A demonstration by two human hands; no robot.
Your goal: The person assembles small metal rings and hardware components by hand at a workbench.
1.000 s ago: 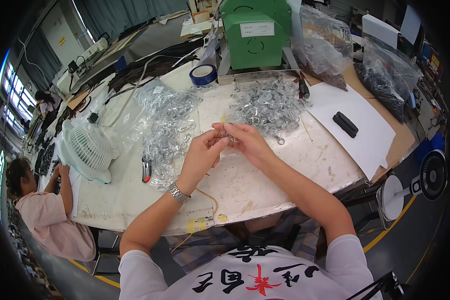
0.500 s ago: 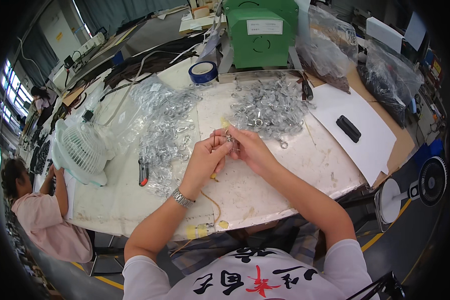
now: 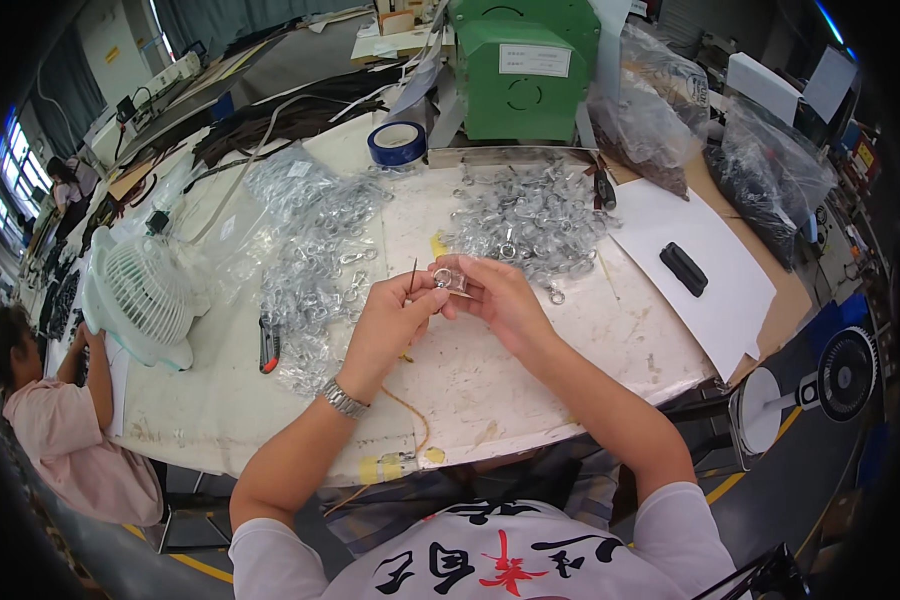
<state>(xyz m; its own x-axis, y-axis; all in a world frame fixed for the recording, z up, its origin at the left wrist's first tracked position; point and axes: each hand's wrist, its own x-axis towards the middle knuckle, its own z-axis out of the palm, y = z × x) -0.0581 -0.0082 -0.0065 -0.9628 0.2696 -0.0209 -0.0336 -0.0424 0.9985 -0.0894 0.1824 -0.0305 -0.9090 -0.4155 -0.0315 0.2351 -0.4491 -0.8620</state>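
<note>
In front of me, over the worktable, my two hands meet around a small metal ring clasp with clear plastic film about it. My left hand pinches the clasp between thumb and finger. A thin dark pointed tool sticks up from that same hand; its lower part is hidden. From the other side, my right hand grips the clear wrapping with curled fingers. Beyond the hands lie a left heap of wrapped clasps and a right heap of wrapped clasps.
A green machine stands at the back, near a blue tape roll. On the left are a pale fan, a red-and-black cutter and a seated person. A black block rests on white sheet at right.
The whole view has shifted slightly. My fingers have turned the clasp, so its ring and clear film now show more plainly between my hands.
</note>
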